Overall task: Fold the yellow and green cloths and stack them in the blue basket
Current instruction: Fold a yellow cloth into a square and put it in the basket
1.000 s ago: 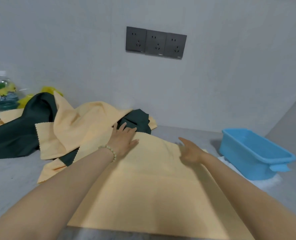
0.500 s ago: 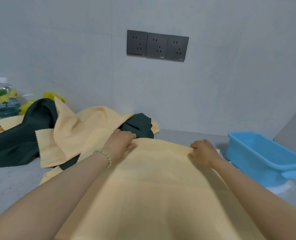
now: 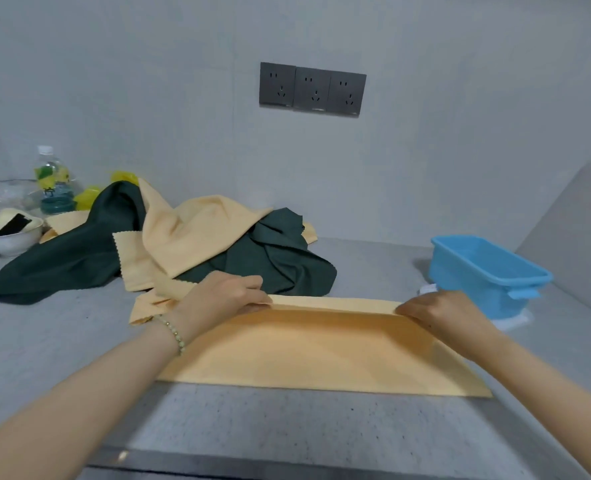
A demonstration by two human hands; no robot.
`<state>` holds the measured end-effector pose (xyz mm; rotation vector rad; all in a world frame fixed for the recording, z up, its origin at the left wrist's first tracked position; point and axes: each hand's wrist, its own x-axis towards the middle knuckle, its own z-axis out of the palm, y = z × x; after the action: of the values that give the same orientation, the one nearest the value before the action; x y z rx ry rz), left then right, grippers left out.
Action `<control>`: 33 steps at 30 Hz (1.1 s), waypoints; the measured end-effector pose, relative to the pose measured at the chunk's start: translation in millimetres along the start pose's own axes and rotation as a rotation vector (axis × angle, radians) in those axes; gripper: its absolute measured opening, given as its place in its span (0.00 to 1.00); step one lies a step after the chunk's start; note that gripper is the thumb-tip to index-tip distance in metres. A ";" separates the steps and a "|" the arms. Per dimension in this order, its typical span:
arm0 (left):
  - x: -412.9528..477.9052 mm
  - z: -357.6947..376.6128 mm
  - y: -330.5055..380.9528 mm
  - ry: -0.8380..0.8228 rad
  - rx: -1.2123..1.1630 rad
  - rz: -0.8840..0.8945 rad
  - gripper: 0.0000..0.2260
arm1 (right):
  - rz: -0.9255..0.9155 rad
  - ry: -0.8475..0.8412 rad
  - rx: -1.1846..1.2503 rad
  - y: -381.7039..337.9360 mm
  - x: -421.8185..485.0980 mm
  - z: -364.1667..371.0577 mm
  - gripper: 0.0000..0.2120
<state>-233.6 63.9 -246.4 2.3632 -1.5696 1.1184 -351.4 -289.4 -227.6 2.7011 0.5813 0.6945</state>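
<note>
A yellow cloth (image 3: 308,351) lies spread on the grey counter in front of me. My left hand (image 3: 221,294) pinches its far left corner and my right hand (image 3: 439,311) pinches its far right corner, and the far edge is lifted off the counter and drawn toward me. Behind it sits a heap of loose cloths: a dark green cloth (image 3: 280,261) and another yellow cloth (image 3: 193,233) tangled together. The blue basket (image 3: 484,271) stands at the right, with nothing visible inside.
A white bowl (image 3: 7,237), a plastic bottle (image 3: 50,181) and clear containers stand at the far left. A row of wall sockets (image 3: 311,89) is on the wall behind. Something white (image 3: 508,320) lies under the basket. The counter's front edge runs just below the cloth.
Both hands went from lying flat on the cloth to pinching its far corners, then lifted the far edge and pulled it toward me. The green cloth behind is now uncovered.
</note>
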 end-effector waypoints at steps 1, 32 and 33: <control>-6.2 -5.4 7.6 -0.011 -0.012 -0.007 0.12 | -0.019 0.039 0.007 -8.4 -8.3 -3.7 0.19; -61.0 9.1 71.7 -0.441 -0.333 -0.314 0.25 | 0.358 0.000 0.490 -89.9 -71.4 14.9 0.12; -59.4 9.4 73.7 -0.436 -0.332 -0.304 0.25 | 0.296 -0.037 0.500 -96.5 -64.3 15.3 0.13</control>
<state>-301.9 70.7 -312.2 2.5924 -1.2983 0.2682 -424.9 -236.4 -301.6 3.3059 0.3857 0.6330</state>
